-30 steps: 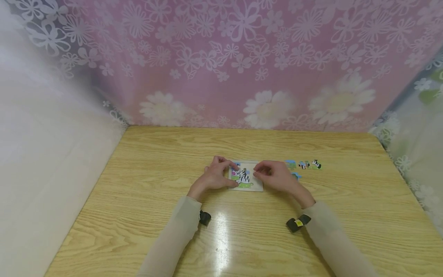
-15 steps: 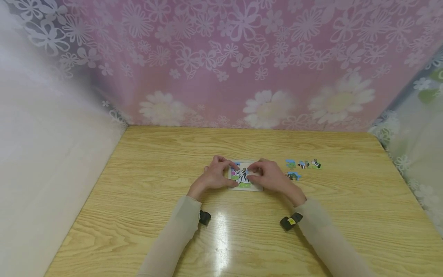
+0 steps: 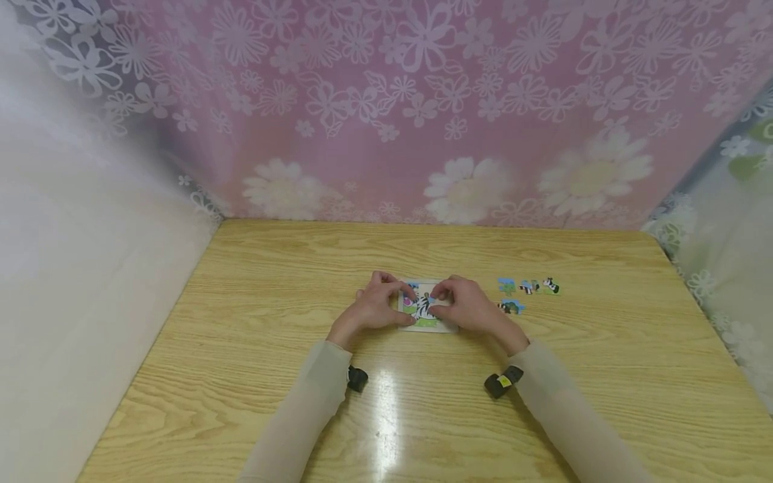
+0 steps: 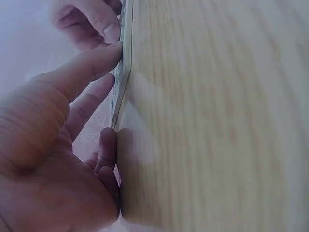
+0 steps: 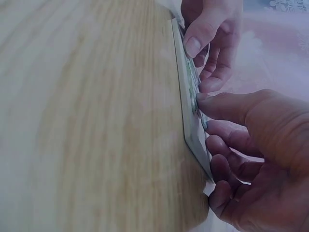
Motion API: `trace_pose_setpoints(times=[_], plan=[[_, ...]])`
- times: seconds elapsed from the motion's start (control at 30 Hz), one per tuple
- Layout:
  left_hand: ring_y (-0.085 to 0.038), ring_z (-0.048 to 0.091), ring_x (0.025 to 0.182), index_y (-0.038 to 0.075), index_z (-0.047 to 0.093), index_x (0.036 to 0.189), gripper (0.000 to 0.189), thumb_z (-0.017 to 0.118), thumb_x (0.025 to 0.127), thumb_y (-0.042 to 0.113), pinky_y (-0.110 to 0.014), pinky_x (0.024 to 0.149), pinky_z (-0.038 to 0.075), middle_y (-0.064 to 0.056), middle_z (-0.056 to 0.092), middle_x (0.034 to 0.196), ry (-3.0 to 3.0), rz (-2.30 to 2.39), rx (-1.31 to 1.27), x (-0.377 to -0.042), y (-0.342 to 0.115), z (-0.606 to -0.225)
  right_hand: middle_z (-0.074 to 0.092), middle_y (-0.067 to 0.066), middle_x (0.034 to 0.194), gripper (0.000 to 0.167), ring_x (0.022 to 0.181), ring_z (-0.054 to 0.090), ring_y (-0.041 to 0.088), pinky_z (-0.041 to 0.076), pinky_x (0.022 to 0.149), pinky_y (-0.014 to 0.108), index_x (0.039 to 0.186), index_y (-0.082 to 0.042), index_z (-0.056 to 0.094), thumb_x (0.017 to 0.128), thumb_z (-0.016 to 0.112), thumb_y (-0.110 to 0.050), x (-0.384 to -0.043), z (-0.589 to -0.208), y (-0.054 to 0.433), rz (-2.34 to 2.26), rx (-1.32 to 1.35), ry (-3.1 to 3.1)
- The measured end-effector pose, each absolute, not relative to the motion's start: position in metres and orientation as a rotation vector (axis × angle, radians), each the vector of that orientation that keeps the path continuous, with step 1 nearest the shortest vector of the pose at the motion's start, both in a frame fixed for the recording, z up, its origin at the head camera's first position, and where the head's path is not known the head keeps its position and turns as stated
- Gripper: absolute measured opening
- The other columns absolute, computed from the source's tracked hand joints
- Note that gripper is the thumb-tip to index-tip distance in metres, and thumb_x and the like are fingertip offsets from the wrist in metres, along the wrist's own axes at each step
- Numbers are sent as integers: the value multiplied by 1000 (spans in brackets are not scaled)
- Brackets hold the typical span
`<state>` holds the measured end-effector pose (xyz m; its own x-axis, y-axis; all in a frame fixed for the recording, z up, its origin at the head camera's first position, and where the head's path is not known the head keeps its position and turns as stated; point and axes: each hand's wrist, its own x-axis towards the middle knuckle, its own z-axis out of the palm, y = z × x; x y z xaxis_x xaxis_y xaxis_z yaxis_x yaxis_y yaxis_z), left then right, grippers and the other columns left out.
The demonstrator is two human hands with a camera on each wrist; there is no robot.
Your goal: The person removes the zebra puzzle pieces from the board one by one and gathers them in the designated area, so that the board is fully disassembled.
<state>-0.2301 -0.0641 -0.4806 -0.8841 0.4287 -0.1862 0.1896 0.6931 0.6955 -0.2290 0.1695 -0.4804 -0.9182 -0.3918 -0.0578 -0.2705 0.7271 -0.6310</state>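
A small white puzzle board (image 3: 447,327) lies on the table between both hands, with zebra picture pieces (image 3: 423,307) on its left and middle. My left hand (image 3: 377,302) rests at the board's left side, its thumb and index finger spread and touching the pieces. From the right, my right hand (image 3: 468,305) pinches a puzzle piece (image 5: 204,122) between thumb and index finger, low over the board and against the zebra pieces. The fingers cover most of that piece. In the right wrist view, the remaining fingers curl loosely beside the board's edge (image 5: 186,121).
Several loose puzzle pieces lie to the right of the board, among them a tree piece (image 3: 506,286), a black-and-white piece (image 3: 551,286) and a blue-and-green one (image 3: 512,307). The wooden table (image 3: 290,268) meets a pink flowered curtain (image 3: 374,154) at the back.
My right hand has moved left over the board with its piece, up to the zebra pieces, uncovering the lower loose piece. My left hand has stayed in place.
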Motion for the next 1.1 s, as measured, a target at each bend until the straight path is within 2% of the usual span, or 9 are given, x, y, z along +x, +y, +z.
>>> trace_pose_setpoints(times=[0.4, 1.1], plan=[[-27, 40, 125, 29, 73, 113, 32, 86, 84, 34, -47, 95, 28, -8, 41, 137, 2589, 996, 427, -226, -59, -472, 65, 7, 100, 23, 91, 57, 19, 46, 82, 33, 103, -7, 71, 89, 80, -23, -234, -478, 165, -957, -456, 2675], [-28, 43, 122, 29, 74, 110, 30, 86, 83, 35, -49, 96, 30, -8, 44, 134, 2631, 971, 406, -224, -53, -471, 67, 7, 98, 22, 87, 58, 19, 45, 78, 33, 103, -7, 68, 90, 79, -21, -235, -480, 170, -1042, -441, 2644]])
